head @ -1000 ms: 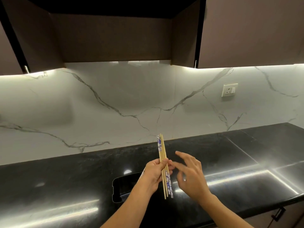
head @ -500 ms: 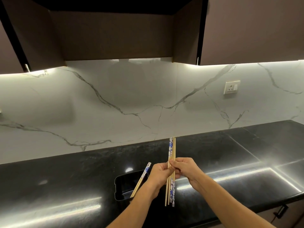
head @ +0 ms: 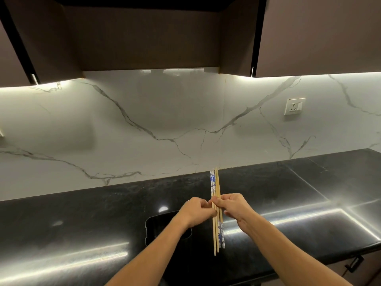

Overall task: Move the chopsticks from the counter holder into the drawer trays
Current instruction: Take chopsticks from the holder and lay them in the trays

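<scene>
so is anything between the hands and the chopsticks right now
Nothing visible: the left hand and right hand both hold the chopsticks, upright above the counter. The drawer trays are out of view, so that path cannot be judged.

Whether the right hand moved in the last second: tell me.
Yes: the right hand shifted left toward the black holder, and now pinches the chopsticks.

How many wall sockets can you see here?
1: the wall socket on the marble wall, at the right. A white edge at far left may be another, cut off.
</scene>
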